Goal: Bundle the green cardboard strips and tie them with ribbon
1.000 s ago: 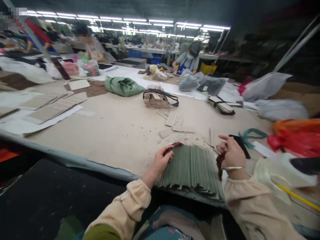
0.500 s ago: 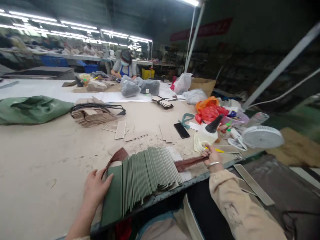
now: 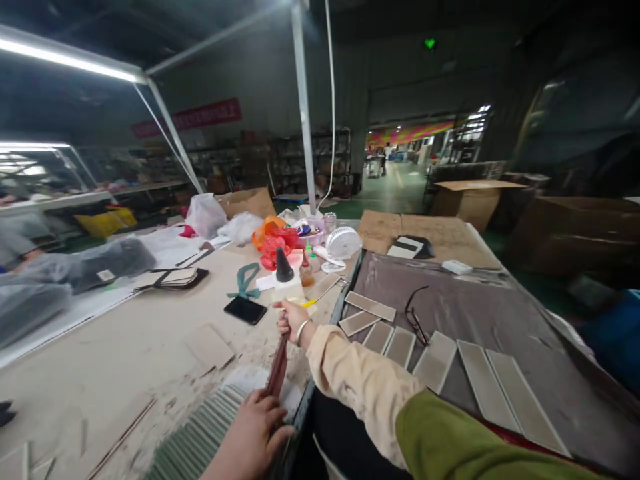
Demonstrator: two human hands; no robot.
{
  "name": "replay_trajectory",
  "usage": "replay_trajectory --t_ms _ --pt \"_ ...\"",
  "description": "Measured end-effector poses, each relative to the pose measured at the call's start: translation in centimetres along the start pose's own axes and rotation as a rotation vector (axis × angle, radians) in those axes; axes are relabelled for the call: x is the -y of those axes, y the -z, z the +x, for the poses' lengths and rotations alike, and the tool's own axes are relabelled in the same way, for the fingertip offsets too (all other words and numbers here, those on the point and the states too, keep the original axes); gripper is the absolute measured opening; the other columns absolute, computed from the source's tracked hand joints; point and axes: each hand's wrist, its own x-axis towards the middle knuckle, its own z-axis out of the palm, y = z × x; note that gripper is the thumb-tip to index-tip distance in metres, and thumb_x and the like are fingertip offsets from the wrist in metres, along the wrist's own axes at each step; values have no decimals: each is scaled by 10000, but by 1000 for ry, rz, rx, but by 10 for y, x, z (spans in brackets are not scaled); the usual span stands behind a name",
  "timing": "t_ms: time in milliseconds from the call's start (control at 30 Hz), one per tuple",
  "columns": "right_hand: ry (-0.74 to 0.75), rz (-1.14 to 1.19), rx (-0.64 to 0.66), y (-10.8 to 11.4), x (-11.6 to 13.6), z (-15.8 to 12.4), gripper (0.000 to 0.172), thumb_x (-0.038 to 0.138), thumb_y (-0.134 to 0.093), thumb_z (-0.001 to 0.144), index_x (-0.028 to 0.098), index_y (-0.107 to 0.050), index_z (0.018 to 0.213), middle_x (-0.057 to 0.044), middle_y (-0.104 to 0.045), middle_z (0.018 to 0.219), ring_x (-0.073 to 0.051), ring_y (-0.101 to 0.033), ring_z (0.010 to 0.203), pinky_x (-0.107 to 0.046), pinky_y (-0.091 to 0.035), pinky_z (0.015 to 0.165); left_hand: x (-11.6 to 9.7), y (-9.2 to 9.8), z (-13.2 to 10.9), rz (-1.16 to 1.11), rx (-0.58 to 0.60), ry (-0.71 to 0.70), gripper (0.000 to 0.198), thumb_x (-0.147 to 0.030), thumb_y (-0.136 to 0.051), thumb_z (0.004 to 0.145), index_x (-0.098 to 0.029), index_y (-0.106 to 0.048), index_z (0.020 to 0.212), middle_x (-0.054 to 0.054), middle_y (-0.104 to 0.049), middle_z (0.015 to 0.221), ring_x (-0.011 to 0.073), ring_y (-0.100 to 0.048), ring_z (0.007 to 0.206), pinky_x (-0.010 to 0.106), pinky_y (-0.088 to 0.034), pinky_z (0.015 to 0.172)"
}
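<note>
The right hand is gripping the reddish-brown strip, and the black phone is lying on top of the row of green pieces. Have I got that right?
Not quite: the head view shows the black phone on the worktable, next to the teal strap. The right hand is indeed gripping the reddish-brown strip.

To the left of the black phone, a hand finds wide bare tabletop to pass, until the strapped bundle. Behind the phone lies the teal strap, and farther the red bag rises. Right of the phone, the right hand and the upright black cone obstruct. Before the phone, flat board pieces (rather low, so passing above is possible) lie; before it and rightward, the brown strip bars the way.
</note>
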Motion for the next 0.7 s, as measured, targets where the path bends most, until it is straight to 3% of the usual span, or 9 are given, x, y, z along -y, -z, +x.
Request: replay_trajectory --t_ms 100,267,500,700 --pt "-20 -6 -15 6 0 4 296 351 -368 959 152 -504 788 114 -284 437 -23 -163 314 -143 -107 340 1 -4 0 61 38 38 389 -491 -377 895 -260 -676 801 39 -658 846 261 -543 953 503 -347 924" --pt "-24 -22 -37 25 2 11 289 339 -341 964 159 -497 802 114 -272 448 -26 -149 327 -148 -97 348 9 -7 -12 91 -36 101 384 -468 -379 902 -232 -640 746 26 -634 817 225 -557 923 541 -165 1069" --pt "49 -42 -143 52 18 18 299 405 -393 952 151 -499 838 106 -288 517 -18 -175 354 -158 -138 331 21 -10 -32 47 29 96 458 -402 -277 946 -212 -615 703 24 -622 752 203 -572 803 448 -332 948" --pt "155 -105 -171 53 34 17 290 417 -464 916 148 -502 815 107 -325 509 -15 -199 349 -158 -163 333 23 -8 -37 39 28 84 468 -359 -240 962 -210 -615 725 27 -621 751 191 -564 779 397 -343 878"
